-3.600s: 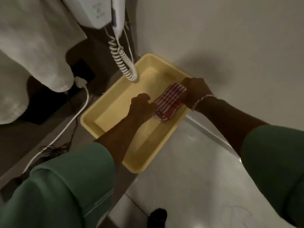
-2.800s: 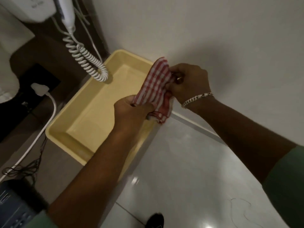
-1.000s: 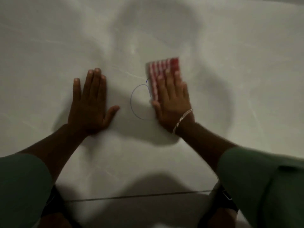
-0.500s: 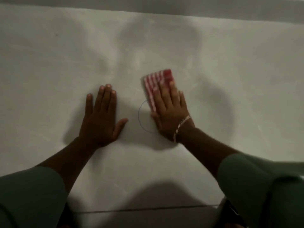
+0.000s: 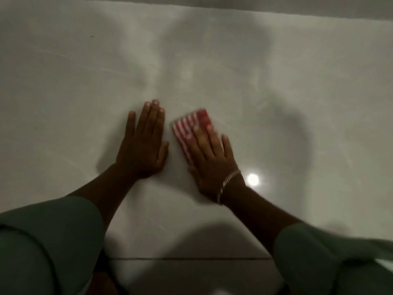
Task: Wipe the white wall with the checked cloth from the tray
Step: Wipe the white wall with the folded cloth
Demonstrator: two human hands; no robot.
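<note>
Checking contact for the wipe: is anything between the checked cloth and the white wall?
Nothing visible. The right hand presses the checked cloth flat on the white wall; the left hand lies beside it, apart.

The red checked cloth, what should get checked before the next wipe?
1. Checked cloth flat under the right hand: ok.
2. Cloth touching the white wall: ok.
3. Left hand braced flat beside the cloth, not on it: ok.
4. Cloth folded neatly: cannot tell, it is blurred.
5. Marks left on the wall near the cloth: cannot tell, the hand and cloth cover that spot.
</note>
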